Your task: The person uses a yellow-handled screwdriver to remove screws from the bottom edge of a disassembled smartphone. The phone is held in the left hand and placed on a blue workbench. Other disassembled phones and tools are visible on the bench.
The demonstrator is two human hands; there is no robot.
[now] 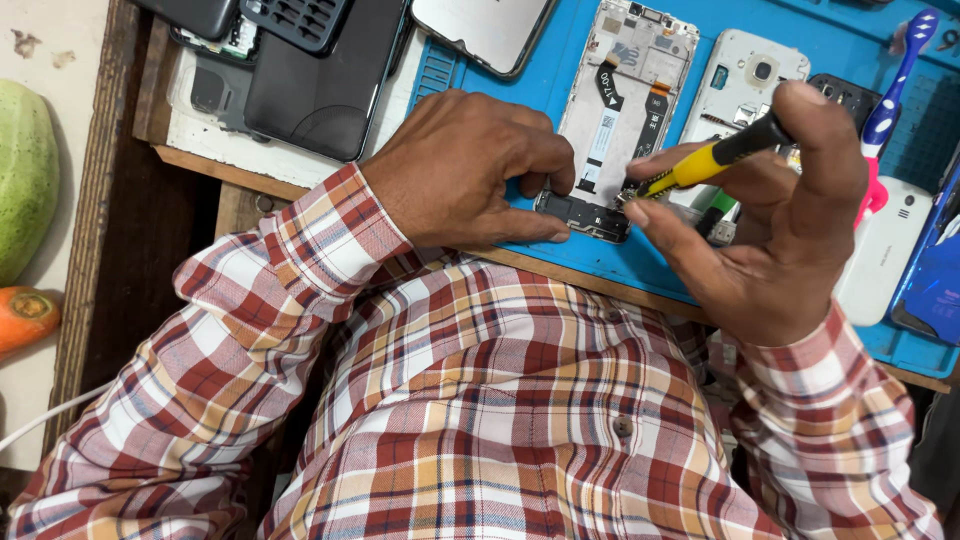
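An opened phone [620, 90] lies back-up on a blue work mat [560, 75], its circuit boards and ribbon cables bare. My left hand [465, 170] presses on the phone's lower end, thumb and fingers pinching the dark bottom board [590, 215]. My right hand [785, 215] grips a yellow-and-black screwdriver [715, 160], its tip resting at the right corner of that bottom board. Both sleeves are red, white and yellow plaid.
A white phone back shell [740, 80] lies right of the opened phone. A blue toothbrush [895, 85] and a white handset [885, 250] sit far right. Dark phones and cases [310, 80] are stacked at upper left. A green fruit [25, 175] and an orange one [25, 315] lie at the left edge.
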